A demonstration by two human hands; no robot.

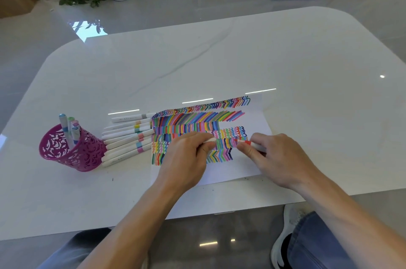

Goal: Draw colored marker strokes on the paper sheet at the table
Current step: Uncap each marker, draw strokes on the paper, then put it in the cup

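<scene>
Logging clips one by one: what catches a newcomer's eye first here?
The central white paper sheet is packed with multicoloured strokes. Over it, the right hand grips a white red-banded marker and the left hand pinches a white cap. A magenta cut-out pen cup stands left.

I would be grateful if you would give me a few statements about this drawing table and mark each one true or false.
1. The right hand holds a red-banded marker over the paper sheet. True.
2. The magenta pen holder stands to the right of the paper sheet. False: it stands to the left of it.
3. A row of markers lies on the table between the pen holder and the paper sheet. True.
4. The paper sheet is blank. False: rows of coloured strokes cover much of it.
5. The left hand lies flat and holds nothing. False: its fingers pinch a small white piece, probably the marker's cap.
</scene>
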